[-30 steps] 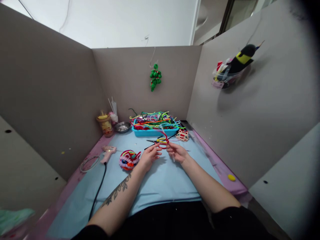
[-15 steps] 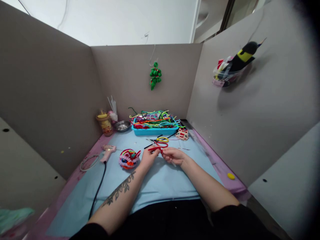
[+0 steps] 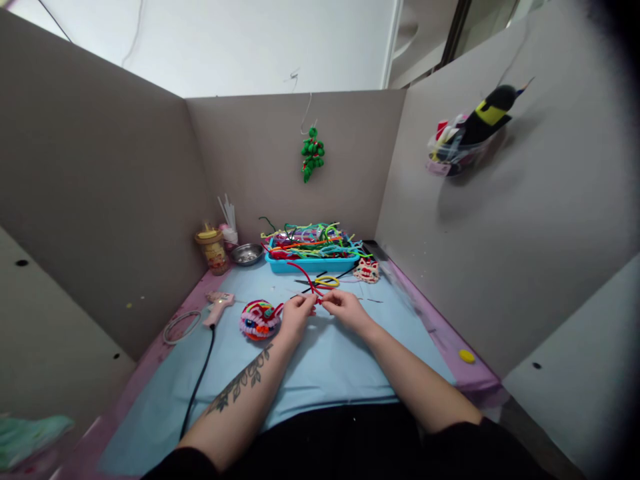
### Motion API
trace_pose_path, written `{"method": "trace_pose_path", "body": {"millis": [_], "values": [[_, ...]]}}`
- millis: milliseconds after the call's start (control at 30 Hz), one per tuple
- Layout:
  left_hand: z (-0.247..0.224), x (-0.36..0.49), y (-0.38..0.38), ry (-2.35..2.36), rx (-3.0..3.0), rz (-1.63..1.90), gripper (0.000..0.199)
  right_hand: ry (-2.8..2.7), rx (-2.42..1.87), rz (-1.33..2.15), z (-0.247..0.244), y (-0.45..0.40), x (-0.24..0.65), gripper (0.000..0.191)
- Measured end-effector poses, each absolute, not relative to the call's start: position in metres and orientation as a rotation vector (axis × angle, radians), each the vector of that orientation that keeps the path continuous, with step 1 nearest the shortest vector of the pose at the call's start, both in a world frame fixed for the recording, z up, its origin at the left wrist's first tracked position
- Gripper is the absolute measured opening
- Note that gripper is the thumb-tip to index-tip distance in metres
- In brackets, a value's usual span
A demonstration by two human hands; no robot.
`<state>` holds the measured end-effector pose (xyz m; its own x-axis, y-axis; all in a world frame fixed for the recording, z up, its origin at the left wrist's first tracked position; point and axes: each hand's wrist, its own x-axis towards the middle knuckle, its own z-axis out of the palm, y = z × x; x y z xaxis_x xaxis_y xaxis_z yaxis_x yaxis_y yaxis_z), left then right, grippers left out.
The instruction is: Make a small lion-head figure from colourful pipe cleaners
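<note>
Near the frame's centre, our right hand [image 3: 347, 311] shows more of its back than before; together with our left hand [image 3: 297, 314] it pinches the red stem [image 3: 307, 274], which now rises toward upper left.

Left hand [image 3: 299, 315] and right hand [image 3: 346, 309] pinch a red pipe cleaner [image 3: 302, 271]

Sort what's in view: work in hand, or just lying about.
In the work:
- red strands, pinched by the left hand and right hand
- likely scissors, blue tray, glue gun

Probably incidental:
- yellow disc
- lidded cup
- hanging green ornament
</note>
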<state>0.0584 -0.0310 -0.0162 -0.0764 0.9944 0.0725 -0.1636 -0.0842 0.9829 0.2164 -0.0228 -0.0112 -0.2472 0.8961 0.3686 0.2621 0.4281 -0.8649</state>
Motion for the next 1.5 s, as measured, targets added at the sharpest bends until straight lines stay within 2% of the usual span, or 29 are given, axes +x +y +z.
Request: {"method": "trace_pose_path", "body": {"millis": [167,267,367,467,633,767,933,1100,1500], "values": [[-0.02,0.06,-0.028,1.06,0.963,1.4,0.028,-2.108,-0.867,-0.006,-0.012,-0.033,0.214,0.019],[-0.019,0.06,-0.029,1.032,0.933,1.387,0.032,-2.138,-0.85,-0.099,-0.011,-0.033,0.215,0.019],[-0.019,0.06,-0.029,1.05,0.966,1.394,0.049,-1.888,-0.922,0.221,-0.009,-0.026,0.219,0.014],[-0.022,0.06,-0.026,1.067,1.015,1.417,0.071,-1.504,-1.021,0.741,-0.005,-0.015,0.23,0.014],[-0.03,0.06,-0.022,1.042,1.207,1.468,0.065,-1.161,-0.908,1.608,0.0,-0.007,0.25,0.029],[-0.028,0.059,-0.025,0.996,1.315,1.525,0.065,-1.144,-0.813,1.954,-0.003,-0.008,0.255,0.033],[-0.021,0.06,-0.031,0.905,1.316,1.467,0.056,-1.168,-0.732,2.101,-0.007,-0.01,0.25,0.034],[-0.015,0.058,-0.033,0.906,1.355,1.454,0.033,-1.179,-0.745,2.12,-0.008,-0.008,0.248,0.033],[-0.014,0.053,-0.034,0.979,1.473,1.514,0.027,-1.127,-0.87,1.845,-0.005,-0.012,0.232,0.034]]}}
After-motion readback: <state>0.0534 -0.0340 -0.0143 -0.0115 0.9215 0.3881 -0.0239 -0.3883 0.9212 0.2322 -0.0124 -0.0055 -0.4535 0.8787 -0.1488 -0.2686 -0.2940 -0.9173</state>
